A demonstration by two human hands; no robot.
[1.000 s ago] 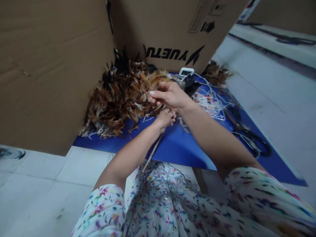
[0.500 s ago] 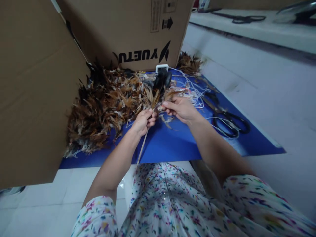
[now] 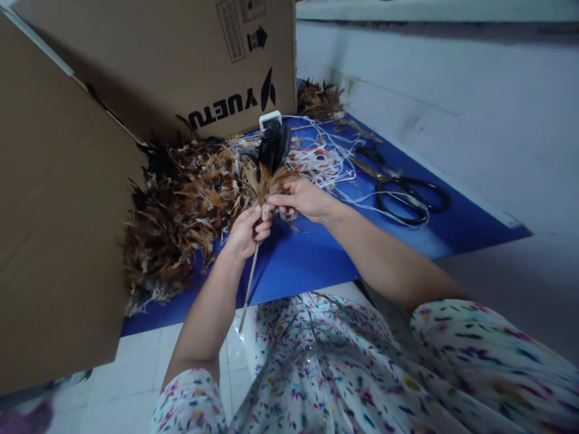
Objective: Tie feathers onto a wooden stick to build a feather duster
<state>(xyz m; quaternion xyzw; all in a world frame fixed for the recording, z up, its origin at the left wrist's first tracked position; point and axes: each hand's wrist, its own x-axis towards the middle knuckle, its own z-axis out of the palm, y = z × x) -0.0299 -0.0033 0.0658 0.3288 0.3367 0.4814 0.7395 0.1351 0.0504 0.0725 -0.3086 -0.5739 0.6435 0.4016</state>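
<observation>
My left hand (image 3: 249,230) is closed round a thin stick (image 3: 250,280), just below the brown and black feathers (image 3: 272,150) gathered at its top end. The stick slants down past the table's front edge. My right hand (image 3: 301,199) pinches brown feathers (image 3: 277,179) against the right side of that bunch, its fingertips meeting the left hand's. Whether a thread is also between the fingers I cannot make out. To the left lies a big heap of brown feathers (image 3: 181,211).
A cardboard box (image 3: 158,54) stands behind and left of the feathers. White strings (image 3: 323,160) lie tangled on the blue table surface (image 3: 298,259), beside black-handled scissors (image 3: 414,199). A white-rimmed object (image 3: 270,116) stands by the box. More feathers (image 3: 319,99) lie at the back right.
My right hand has brought its feathers leftward against the bunch on the stick, closing the small gap between the hands. The whole view has also shifted and tilted.
</observation>
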